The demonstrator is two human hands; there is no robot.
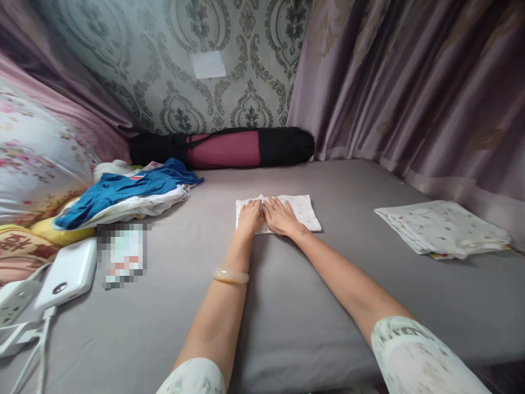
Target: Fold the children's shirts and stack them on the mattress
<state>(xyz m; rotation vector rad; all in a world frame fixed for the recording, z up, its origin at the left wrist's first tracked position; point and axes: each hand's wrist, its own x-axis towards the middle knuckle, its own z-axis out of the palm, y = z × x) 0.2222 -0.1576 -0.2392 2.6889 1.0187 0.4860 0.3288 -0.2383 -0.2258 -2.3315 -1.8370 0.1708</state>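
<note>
A small folded white cloth (305, 209) with a faint print lies on the grey bed sheet (328, 328), straight ahead of me. Both hands rest on top of it, side by side. My left hand (250, 216) presses on its left part, the fingers slightly bent and pointing away from me. Close beside it, my right hand (279, 215) lies flat near the cloth's middle with its fingers spread. The hands cover part of the cloth's front edge.
At right lies a stack of folded printed cloth (445, 227). A blue garment (139, 189) tops a clothes pile at left, near a white power bank (69, 271) with cables and a blurred-out item (125, 251). Along the wall stretches a black-and-maroon long bag (223, 149).
</note>
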